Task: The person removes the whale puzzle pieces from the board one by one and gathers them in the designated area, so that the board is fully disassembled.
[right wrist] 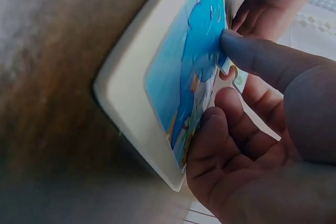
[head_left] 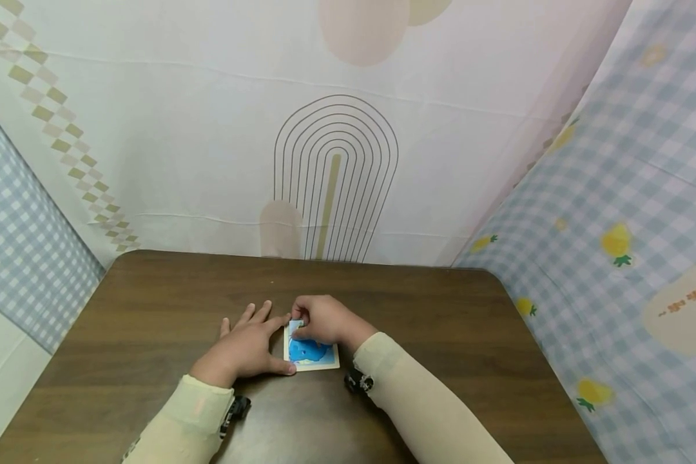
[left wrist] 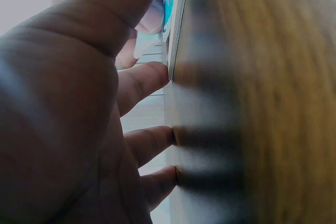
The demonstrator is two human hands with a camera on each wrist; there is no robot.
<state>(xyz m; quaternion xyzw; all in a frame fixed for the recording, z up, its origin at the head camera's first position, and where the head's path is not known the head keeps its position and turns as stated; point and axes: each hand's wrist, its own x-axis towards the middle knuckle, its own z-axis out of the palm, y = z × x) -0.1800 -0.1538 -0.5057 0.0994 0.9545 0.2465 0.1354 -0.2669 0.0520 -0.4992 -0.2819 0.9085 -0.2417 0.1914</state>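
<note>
A small jigsaw puzzle (head_left: pixel 310 353) with a pale border and a blue picture lies flat on the wooden table. My left hand (head_left: pixel 245 348) is spread at its left side, thumb at the near corner and index finger by the far corner. In the left wrist view the fingertips (left wrist: pixel 169 136) rest on the tabletop. My right hand (head_left: pixel 327 319) reaches over the puzzle's far part and holds a puzzle piece (right wrist: pixel 240 80) with a rounded cutout between thumb and fingers. Part of that piece is hidden behind the fingers. The right thumb (right wrist: pixel 247 51) overlaps the blue picture.
The brown table (head_left: pixel 452 380) has rounded far corners. A patterned white cloth (head_left: pixel 209 148) hangs behind it, and blue checked cloths (head_left: pixel 580 193) hang at both sides. Black wrist cameras (head_left: pixel 358 381) are strapped at the cream sleeves.
</note>
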